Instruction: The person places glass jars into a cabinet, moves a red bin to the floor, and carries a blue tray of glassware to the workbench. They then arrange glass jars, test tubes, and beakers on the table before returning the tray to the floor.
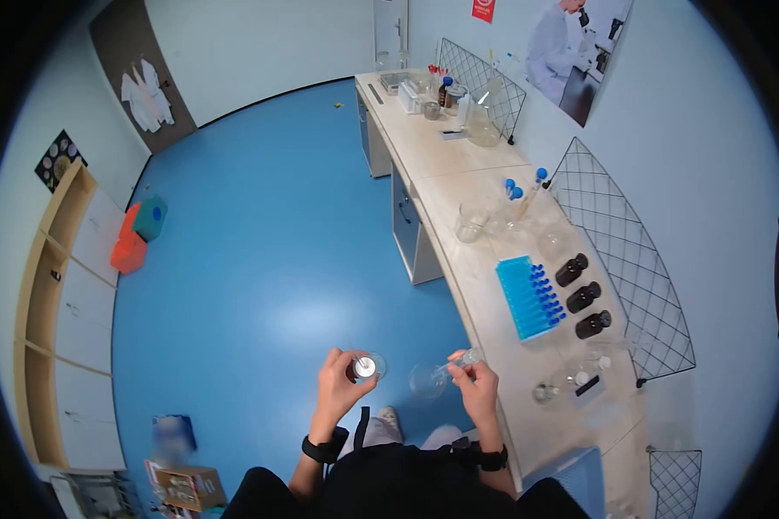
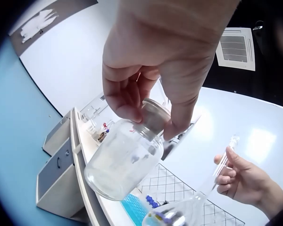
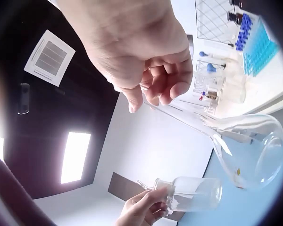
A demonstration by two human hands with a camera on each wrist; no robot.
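Note:
My left hand (image 1: 337,385) grips a clear glass bottle (image 2: 122,162) by its ground neck, fingers on one side and thumb on the other. The bottle is tilted in the left wrist view, its body hanging below the fingers. Its wide body and shoulder show in the right wrist view too. My right hand (image 1: 478,387) holds a clear volumetric flask (image 3: 250,146) by its long thin neck, the round body pointing toward the left hand's side. Both vessels are held up in front of my body, apart from each other, beside the bench edge.
Along the right runs a wooden bench (image 1: 446,186) with a blue rack (image 1: 519,298), blue-capped tubes (image 1: 545,294), three brown bottles (image 1: 584,297) and a glass beaker (image 1: 470,223). Wire grids (image 1: 623,268) stand along the wall. A blue basket (image 1: 571,484) is at the near end.

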